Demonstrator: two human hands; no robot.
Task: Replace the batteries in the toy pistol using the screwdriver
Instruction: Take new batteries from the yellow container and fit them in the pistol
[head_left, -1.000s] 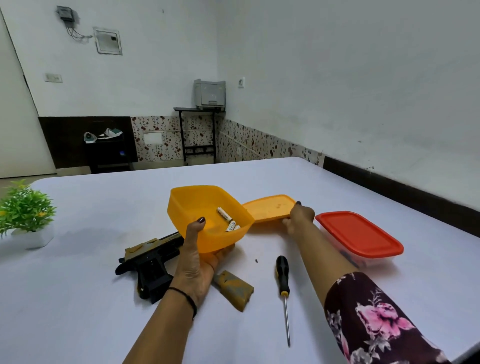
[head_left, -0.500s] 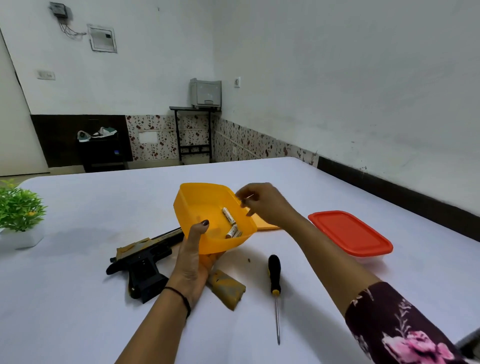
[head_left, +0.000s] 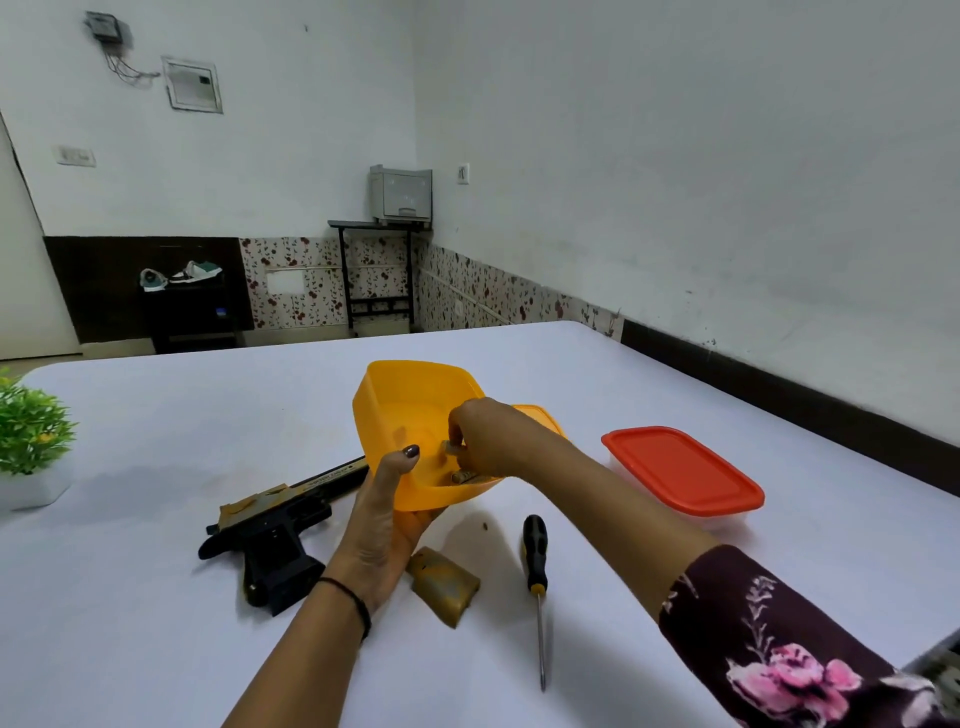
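My left hand holds the orange container tilted above the white table, thumb on its near rim. My right hand reaches inside it, fingers pinched on a battery; another battery lies at the bottom. The black and tan toy pistol lies on its side left of my left wrist. Its tan battery cover rests near my left wrist. The screwdriver, black handle with yellow band, lies on the table with its tip toward me.
The orange lid lies behind my right hand, mostly hidden. A clear box with a red lid stands to the right. A small potted plant sits at the table's left edge. A tiny dark speck, maybe a screw, lies near the screwdriver.
My right hand left the orange lid on the table, swung to the container and now dips inside, pinching a battery. My left hand keeps holding the container.
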